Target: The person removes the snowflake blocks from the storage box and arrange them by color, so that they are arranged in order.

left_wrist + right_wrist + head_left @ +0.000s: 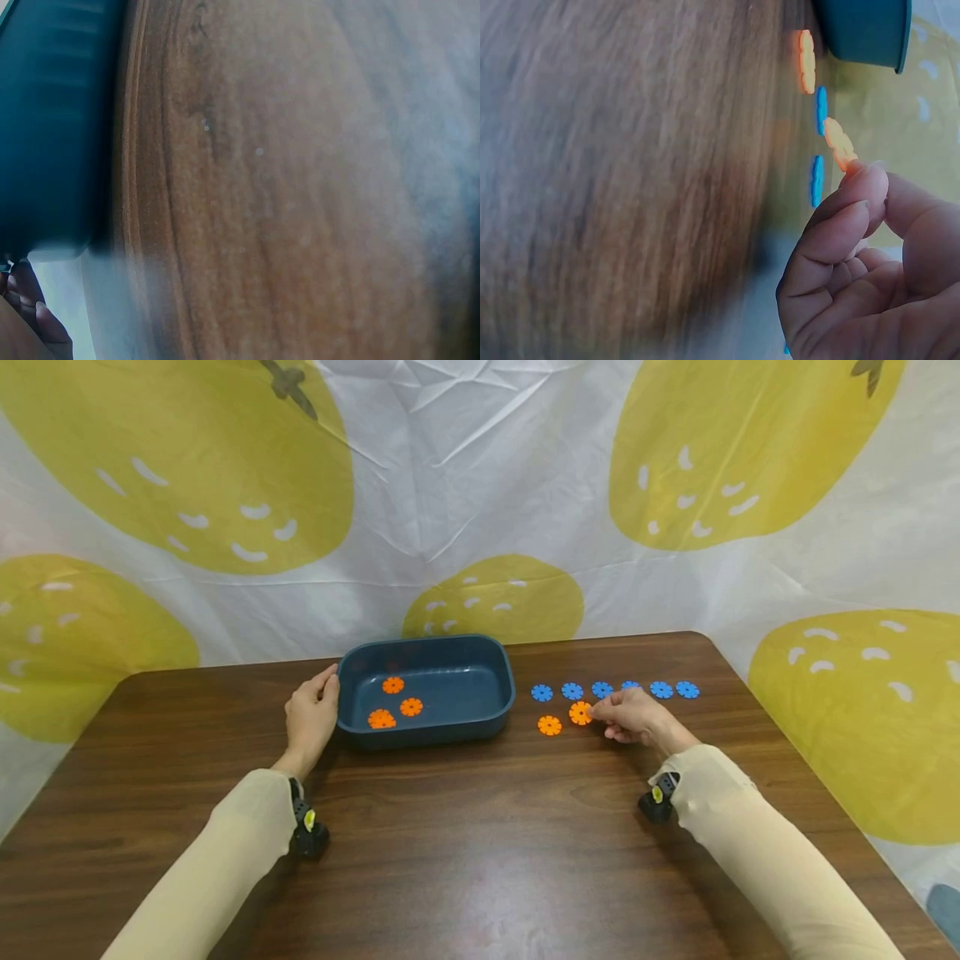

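My right hand point(633, 718) pinches an orange notched disc point(581, 713) by its edge between thumb and fingertips. In the right wrist view this disc point(840, 144) is tilted, just beyond the fingertips. Left of it lies another orange disc point(550, 726). Behind them runs a row of several blue notched discs point(572, 692), one partly covered by the right hand. My left hand point(312, 714) holds a dark blue plastic basin point(420, 735) at its left end, fingers at the rim. Several orange discs point(411, 707) lie inside the basin.
The brown wooden table point(465, 843) carries everything. A white cloth with yellow fruit shapes point(487, 597) hangs behind the table's back edge, close behind the basin, and along the right side. Each wrist wears a small black camera point(658, 806).
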